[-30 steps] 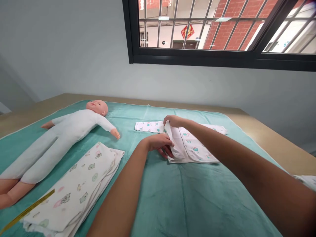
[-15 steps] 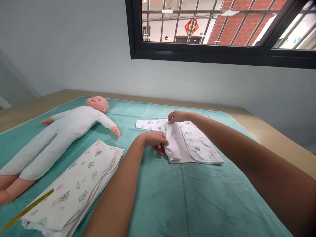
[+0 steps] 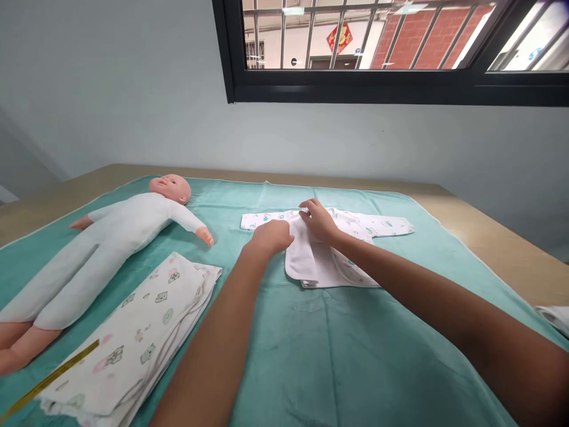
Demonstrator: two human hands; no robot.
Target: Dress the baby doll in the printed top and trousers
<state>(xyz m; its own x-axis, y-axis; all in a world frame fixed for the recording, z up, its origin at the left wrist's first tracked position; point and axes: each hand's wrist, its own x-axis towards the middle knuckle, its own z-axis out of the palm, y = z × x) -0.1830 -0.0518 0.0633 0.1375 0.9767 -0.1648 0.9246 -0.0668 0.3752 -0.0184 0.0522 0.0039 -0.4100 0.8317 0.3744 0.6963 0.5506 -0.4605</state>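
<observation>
A white baby shirt point(image 3: 300, 261) with small coloured prints lies ahead of me, its sleeves stretched to both sides. Its left front flap is turned outward and shows the plain inner side. My left hand point(image 3: 272, 236) is closed at the flap's left edge, its fingertips mostly hidden from me. Higher up, near the neckline, my right hand point(image 3: 319, 220) has its fingers curled on the same flap. My right forearm crosses over the shirt's lower right part.
A doll point(image 3: 133, 228) in a white suit lies on its back at the left. Folded printed white cloth point(image 3: 146, 332) is beside it, a yellow tape point(image 3: 53, 378) across it. A green sheet point(image 3: 288, 356) covers the table point(image 3: 484, 249). Another white item point(image 3: 555, 317) shows at the right edge.
The shirt's front flap has swung over to the left, with both hands shifting slightly left and upward. The right sleeve now shows beyond my right arm. My view has turned slightly.
</observation>
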